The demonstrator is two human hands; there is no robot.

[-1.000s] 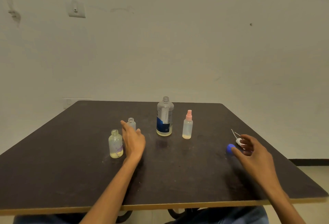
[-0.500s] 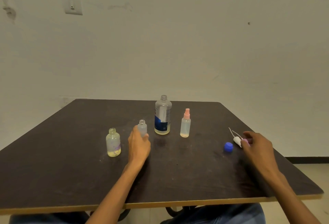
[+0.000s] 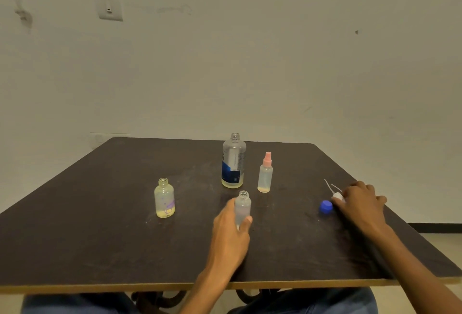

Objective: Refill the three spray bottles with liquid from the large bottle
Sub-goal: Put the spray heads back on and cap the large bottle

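Left hand (image 3: 231,235) grips small clear uncapped spray bottle (image 3: 242,208), now dragged from surface's 10 o'clock toward centre, standing just at 6 o'clock of large clear blue-labelled bottle (image 3: 233,163), itself open-necked. Right hand (image 3: 360,203), at 3 o'clock, has let go of blue cap (image 3: 325,206); fingers curl over white sprayer head (image 3: 338,196). Yellowish open bottle (image 3: 164,198) at 9 o'clock; pink-topped bottle (image 3: 265,175) beside large one. Dark surface (image 3: 100,238). Likely staged for pouring.

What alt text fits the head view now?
A person's left hand grips a small uncapped clear bottle on a dark table; the right hand rests on white spray heads beside a blue cap. Behind stands a large open bottle.
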